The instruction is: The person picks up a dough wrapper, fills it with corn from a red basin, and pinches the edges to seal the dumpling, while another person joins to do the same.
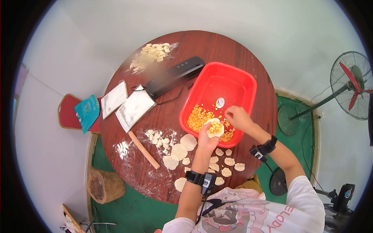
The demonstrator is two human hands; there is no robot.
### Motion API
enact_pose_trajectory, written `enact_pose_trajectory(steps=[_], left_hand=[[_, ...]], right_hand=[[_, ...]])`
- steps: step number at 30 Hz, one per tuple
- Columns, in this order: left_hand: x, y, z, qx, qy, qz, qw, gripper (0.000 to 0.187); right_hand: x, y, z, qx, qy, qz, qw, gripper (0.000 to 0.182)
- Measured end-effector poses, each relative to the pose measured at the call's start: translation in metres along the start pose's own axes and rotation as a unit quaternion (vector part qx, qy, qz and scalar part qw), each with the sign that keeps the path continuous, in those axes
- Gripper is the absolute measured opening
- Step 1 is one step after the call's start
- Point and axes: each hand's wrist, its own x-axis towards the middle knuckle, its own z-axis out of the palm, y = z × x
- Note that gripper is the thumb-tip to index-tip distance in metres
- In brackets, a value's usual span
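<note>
A round wrapper [215,128] topped with yellow filling lies cupped in the left hand [208,138], fingers curled up under it, held over the near rim of the red tub [241,87]. Just right of it the right hand [237,117] hovers above the tub, fingertips pinched together close to the wrapper; whether they hold any filling cannot be told. The loose filling [198,117] sits in the tub's near corner, beside a small round sticker [220,102] whose print is too small to read. Each wrist wears a black band with a small device. On the shirt, the letters "ELODY" show near the right sleeve.

Below the hands, dough discs [227,161] lie on the floured round wooden table [217,44]. Left of the left hand are flat wrappers [183,146] and a rolling pin [144,150]; beyond, two white packets [135,108], a black sealer [175,75] and a dough pile [151,54]. A fan [351,83] stands far right, over green floor.
</note>
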Motion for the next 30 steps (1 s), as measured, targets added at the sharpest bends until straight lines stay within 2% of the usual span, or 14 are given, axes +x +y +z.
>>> enact_pose_trajectory(steps=[1, 3, 4, 5, 7, 11, 13, 14, 15, 18, 22, 25, 28, 30], left_hand=[[-0.001, 0.001, 0.002, -0.001, -0.002, 0.003, 1.0, 0.028], [-0.005, 0.003, 0.006, -0.018, 0.03, 0.002, 0.999, 0.026], [-0.005, 0.005, 0.004, -0.018, 0.029, 0.005, 0.999, 0.026], [-0.004, 0.005, 0.002, -0.013, 0.023, 0.009, 1.0, 0.026], [-0.005, 0.005, -0.001, -0.01, 0.019, 0.014, 1.0, 0.027], [-0.003, 0.006, -0.003, 0.006, 0.02, 0.01, 1.0, 0.026], [-0.002, 0.004, -0.007, 0.01, 0.016, 0.0, 1.0, 0.025], [-0.001, 0.003, -0.008, 0.022, 0.018, 0.007, 1.0, 0.025], [-0.001, 0.001, -0.007, 0.034, 0.019, 0.012, 0.999, 0.025], [-0.001, -0.002, -0.002, 0.044, 0.04, -0.019, 0.998, 0.026], [0.002, -0.003, -0.004, 0.031, 0.017, -0.012, 0.999, 0.026], [0.0, 0.0, -0.002, 0.049, 0.065, -0.009, 0.997, 0.027], [0.002, 0.002, -0.004, 0.052, 0.061, -0.008, 0.997, 0.027], [0.003, 0.003, -0.005, 0.048, 0.083, 0.003, 0.995, 0.027]], right_hand=[[-0.009, 0.016, 0.012, -0.001, 0.0, -0.004, 1.0, 0.011], [-0.026, 0.033, 0.028, -0.281, -0.027, -0.101, 0.954, 0.011], [-0.022, 0.038, 0.026, -0.233, -0.146, -0.046, 0.96, 0.011], [-0.021, 0.039, 0.028, -0.235, -0.147, -0.049, 0.96, 0.011], [-0.026, 0.037, 0.032, -0.092, 0.032, -0.018, 0.995, 0.016], [-0.029, 0.004, 0.012, 0.002, 0.026, -0.002, 1.0, 0.018], [-0.035, -0.023, 0.002, 0.136, -0.004, -0.052, 0.989, 0.019], [-0.038, -0.031, 0.001, 0.144, 0.0, -0.075, 0.987, 0.022], [-0.039, -0.036, 0.002, 0.144, 0.006, -0.069, 0.987, 0.022], [-0.039, -0.037, 0.007, 0.042, -0.027, -0.133, 0.99, 0.024], [-0.035, -0.023, 0.014, 0.073, -0.014, -0.108, 0.991, 0.021], [-0.028, -0.011, 0.017, 0.072, 0.006, -0.093, 0.993, 0.017], [-0.024, 0.003, 0.018, 0.012, 0.054, -0.058, 0.997, 0.014], [-0.019, 0.008, 0.013, -0.143, 0.057, -0.126, 0.98, 0.012]])
